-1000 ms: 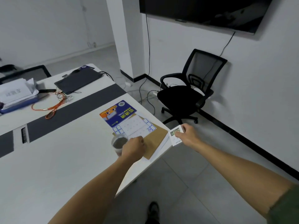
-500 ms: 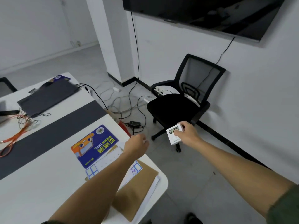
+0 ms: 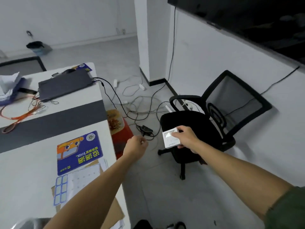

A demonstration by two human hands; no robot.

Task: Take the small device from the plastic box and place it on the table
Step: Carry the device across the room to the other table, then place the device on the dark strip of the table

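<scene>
Right hand (image 3: pixel 186 138) grips device (image 3: pixel 170 140), display blurred.

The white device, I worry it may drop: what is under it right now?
Not the table. The white device, gripped in the right hand, hangs over the black office chair and grey floor. The hand hides the device's right side.

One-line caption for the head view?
Right hand holds small white device off the table edge, above the office chair; left hand closed, empty.
</scene>
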